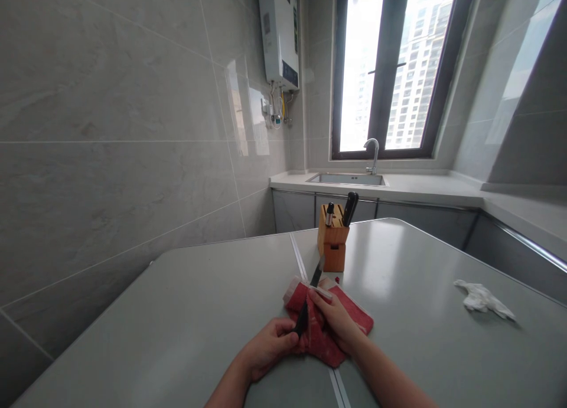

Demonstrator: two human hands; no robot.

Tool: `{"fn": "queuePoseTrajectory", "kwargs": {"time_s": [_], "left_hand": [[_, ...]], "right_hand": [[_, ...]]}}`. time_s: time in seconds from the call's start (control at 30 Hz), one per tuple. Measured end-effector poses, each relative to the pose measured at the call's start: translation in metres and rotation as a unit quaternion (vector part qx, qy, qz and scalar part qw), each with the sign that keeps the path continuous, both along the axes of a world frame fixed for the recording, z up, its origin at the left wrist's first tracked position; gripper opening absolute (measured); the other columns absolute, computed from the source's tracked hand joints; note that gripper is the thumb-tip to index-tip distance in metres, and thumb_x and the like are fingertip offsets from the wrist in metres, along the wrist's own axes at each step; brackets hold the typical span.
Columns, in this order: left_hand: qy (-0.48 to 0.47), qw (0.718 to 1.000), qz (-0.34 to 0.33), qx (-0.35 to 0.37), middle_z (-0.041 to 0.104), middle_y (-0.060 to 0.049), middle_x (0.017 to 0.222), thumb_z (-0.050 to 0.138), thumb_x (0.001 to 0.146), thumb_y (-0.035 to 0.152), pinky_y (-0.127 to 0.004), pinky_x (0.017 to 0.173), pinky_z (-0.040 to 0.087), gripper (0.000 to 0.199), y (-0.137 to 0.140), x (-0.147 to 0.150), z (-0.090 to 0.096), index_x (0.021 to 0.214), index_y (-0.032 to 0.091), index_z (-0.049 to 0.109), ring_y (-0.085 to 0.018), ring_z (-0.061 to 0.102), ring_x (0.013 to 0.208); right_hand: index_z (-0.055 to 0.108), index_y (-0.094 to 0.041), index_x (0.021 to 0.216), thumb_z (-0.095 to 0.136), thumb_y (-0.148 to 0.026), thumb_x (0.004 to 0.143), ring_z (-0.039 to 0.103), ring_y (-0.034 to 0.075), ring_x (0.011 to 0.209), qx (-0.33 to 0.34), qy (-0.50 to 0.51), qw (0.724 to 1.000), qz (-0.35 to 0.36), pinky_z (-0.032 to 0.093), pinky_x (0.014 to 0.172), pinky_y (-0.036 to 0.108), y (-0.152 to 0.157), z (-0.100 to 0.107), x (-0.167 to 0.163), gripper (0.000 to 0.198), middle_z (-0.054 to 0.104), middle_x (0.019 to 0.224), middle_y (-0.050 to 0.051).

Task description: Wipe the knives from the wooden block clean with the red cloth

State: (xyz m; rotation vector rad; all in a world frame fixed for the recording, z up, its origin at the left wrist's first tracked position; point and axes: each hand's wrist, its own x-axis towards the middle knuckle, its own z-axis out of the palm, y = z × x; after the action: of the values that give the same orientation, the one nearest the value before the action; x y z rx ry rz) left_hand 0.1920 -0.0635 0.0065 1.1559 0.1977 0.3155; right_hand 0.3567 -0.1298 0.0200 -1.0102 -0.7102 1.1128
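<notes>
My left hand (275,344) grips the black handle of a kitchen knife (317,273), whose blade points away from me toward the knife block. A red cloth (325,343) with pale edges lies bunched on the table beneath both hands. With its fingers closed, my right hand (334,318) presses a fold of this cloth near the base of the blade. Just beyond the blade tip stands a wooden knife block (333,242), with a black-handled knife (350,208) and a small dark-capped bottle (329,214) at its top.
A crumpled white tissue (485,300) lies at the right of the grey table (199,313). Beside the block is a small red bit (337,279). Behind the table runs a counter with a sink (349,179) and a faucet (374,154); a tiled wall is on the left.
</notes>
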Motion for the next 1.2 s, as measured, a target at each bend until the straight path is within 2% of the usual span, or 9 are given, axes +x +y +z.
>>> {"fn": "queuePoseTrajectory", "kwargs": {"time_s": [0.2, 0.37, 0.47, 0.93, 1.2], "left_hand": [[-0.005, 1.0, 0.013, -0.012, 0.061, -0.006, 0.077, 0.072, 0.073, 0.033, -0.024, 0.071, 0.037, 0.029, -0.0009, 0.0009, -0.0007, 0.084, 0.007, 0.068, -0.013, 0.052, 0.071], [0.007, 0.999, 0.023, -0.025, 0.061, -0.006, 0.076, 0.074, 0.071, 0.029, -0.024, 0.072, 0.039, 0.027, -0.001, 0.0003, -0.0041, 0.084, 0.006, 0.068, -0.012, 0.053, 0.07], [0.014, 0.999, 0.024, -0.027, 0.062, -0.007, 0.078, 0.076, 0.07, 0.029, -0.025, 0.074, 0.04, 0.029, -0.0016, 0.0004, -0.0041, 0.085, 0.006, 0.069, -0.013, 0.055, 0.073], [0.021, 0.999, 0.024, -0.028, 0.063, -0.007, 0.08, 0.077, 0.067, 0.028, -0.026, 0.077, 0.041, 0.031, -0.0029, 0.0001, 0.0003, 0.087, 0.007, 0.069, -0.014, 0.057, 0.075], [0.036, 0.999, 0.029, -0.014, 0.063, -0.006, 0.079, 0.079, 0.063, 0.034, -0.025, 0.074, 0.041, 0.037, -0.0033, 0.0004, 0.002, 0.087, 0.007, 0.069, -0.014, 0.056, 0.073]], "right_hand": [[0.061, -0.017, 0.076, 0.067, -0.048, 0.071, 0.055, 0.015, 0.062, 0.01, -0.075, 0.997, 0.001, 0.044, 0.062, 0.028, -0.0013, 0.0025, 0.0, 0.032, 0.061, 0.066, -0.001], [0.063, -0.017, 0.076, 0.067, -0.049, 0.07, 0.056, 0.018, 0.072, 0.028, -0.193, 0.981, 0.006, 0.043, 0.071, 0.031, -0.0046, 0.0074, -0.0011, 0.032, 0.064, 0.075, 0.002], [0.065, -0.017, 0.081, 0.066, -0.05, 0.07, 0.057, 0.021, 0.079, 0.023, -0.221, 0.975, 0.0, 0.043, 0.076, 0.033, -0.0049, 0.0052, 0.0005, 0.035, 0.065, 0.082, 0.003], [0.063, -0.016, 0.081, 0.065, -0.048, 0.073, 0.056, 0.02, 0.079, 0.016, -0.201, 0.979, 0.008, 0.044, 0.076, 0.032, -0.0061, 0.0062, 0.0, 0.032, 0.063, 0.081, 0.003], [0.063, -0.017, 0.081, 0.065, -0.048, 0.072, 0.056, 0.02, 0.078, 0.007, -0.18, 0.984, 0.013, 0.044, 0.073, 0.031, -0.0076, 0.008, -0.0014, 0.033, 0.064, 0.081, 0.003]]}}
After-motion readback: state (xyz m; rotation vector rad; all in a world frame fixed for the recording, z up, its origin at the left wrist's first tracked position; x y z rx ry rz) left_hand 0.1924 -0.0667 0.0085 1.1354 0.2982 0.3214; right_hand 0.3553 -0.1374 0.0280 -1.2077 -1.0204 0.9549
